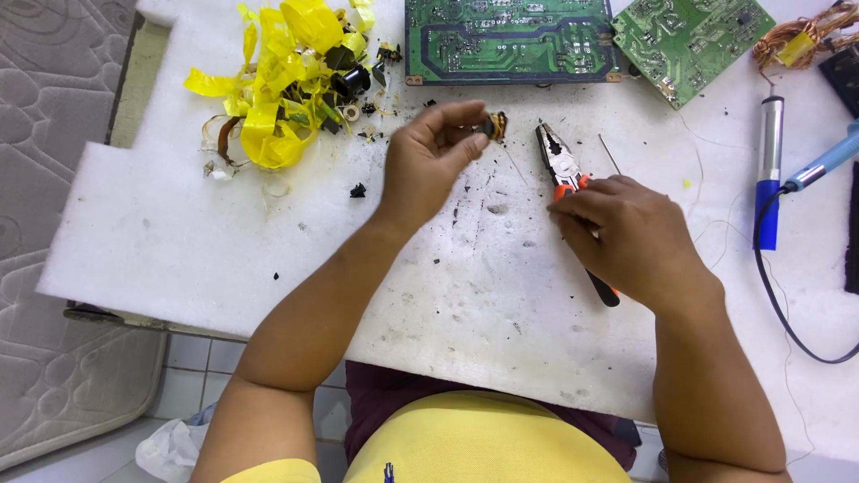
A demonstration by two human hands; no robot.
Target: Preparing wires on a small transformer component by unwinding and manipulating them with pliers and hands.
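Observation:
My left hand (431, 161) is raised above the white foam board (179, 224) and pinches a small dark coil part with copper wire (494, 125) between thumb and fingers. My right hand (626, 234) rests on the board with its fingers closed around the orange and black handles of a pair of pliers (560, 163). The pliers' grey jaws point away from me and lie just right of the coil part.
A heap of yellow tape scraps and small black parts (286, 80) lies at the far left. Two green circuit boards (510, 40) (689, 40) sit at the back. A blue-handled soldering iron (768, 170) with its cable and a copper wire tangle (801, 40) are at the right.

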